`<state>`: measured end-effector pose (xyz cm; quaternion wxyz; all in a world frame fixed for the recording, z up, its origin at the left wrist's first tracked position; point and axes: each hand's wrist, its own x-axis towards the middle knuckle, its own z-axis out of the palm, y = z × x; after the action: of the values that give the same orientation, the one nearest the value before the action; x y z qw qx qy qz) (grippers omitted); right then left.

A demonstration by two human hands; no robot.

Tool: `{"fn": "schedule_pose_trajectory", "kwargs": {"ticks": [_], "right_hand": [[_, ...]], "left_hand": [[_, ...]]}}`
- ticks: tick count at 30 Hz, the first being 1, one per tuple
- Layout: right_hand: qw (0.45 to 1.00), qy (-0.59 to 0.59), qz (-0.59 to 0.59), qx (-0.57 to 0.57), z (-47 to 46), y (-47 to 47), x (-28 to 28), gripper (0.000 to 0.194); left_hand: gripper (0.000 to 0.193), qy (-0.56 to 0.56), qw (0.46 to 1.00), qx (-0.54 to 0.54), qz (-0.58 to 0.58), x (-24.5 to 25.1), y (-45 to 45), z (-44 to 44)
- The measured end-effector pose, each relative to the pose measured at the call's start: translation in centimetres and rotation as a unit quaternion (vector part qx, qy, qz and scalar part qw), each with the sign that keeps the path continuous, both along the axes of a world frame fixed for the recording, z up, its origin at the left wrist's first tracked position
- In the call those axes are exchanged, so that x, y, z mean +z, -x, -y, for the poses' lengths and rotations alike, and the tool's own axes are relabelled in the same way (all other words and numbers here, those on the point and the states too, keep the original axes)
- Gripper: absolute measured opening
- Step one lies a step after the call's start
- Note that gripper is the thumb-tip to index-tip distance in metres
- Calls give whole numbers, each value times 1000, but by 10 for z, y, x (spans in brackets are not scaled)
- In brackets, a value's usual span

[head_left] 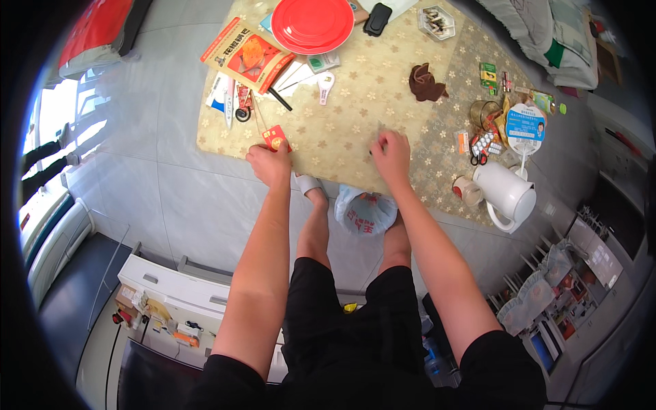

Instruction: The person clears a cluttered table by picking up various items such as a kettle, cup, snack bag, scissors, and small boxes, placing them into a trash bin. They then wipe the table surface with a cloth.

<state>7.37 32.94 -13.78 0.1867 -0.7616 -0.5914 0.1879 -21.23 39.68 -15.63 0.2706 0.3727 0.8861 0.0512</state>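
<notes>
My left hand [270, 163] grips the lower edge of a small red card [274, 137] at the table's near left edge. My right hand [391, 156] is over the near part of the patterned tablecloth [353, 138], fingers curled, with a small dark thing at the fingertips that is too small to name. A crumpled brown cloth [426, 83] lies beyond my right hand. Beyond my left hand are black-handled scissors [243, 114], a pink and white pen-like tool [229, 105], a red-and-yellow snack bag [248, 56] and a small white and pink device [325, 86].
A red round lid [312, 23], a black case [377, 19] and an ashtray with cigarette butts [436, 23] stand at the far side. At right are a white electric kettle [505, 192], a glass jar [467, 190], blister packs [486, 144] and a blue fan [525, 127]. A bag-lined bin [365, 212] stands below the edge.
</notes>
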Motion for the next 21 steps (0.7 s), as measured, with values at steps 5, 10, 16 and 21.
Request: {"fn": "schedule_pose_trajectory", "kwargs": {"ticks": [5,10,16,21], "right_hand": [[780,140,-481,-374,106,-5,23,4],[747,238,-514,-347,167,1,36,4],[837,132,-428,-314,104,-47,10,20],[981,-8,-148,-127,-56,-167,-2,28]], "left_hand": [[56,-46,994,45,91,-14,8,6],[37,-27,927,157,339,-39,10,55],[28,73,825,190,527,57,-47,135],[34,133,820,88,549,73,-78,210]]}}
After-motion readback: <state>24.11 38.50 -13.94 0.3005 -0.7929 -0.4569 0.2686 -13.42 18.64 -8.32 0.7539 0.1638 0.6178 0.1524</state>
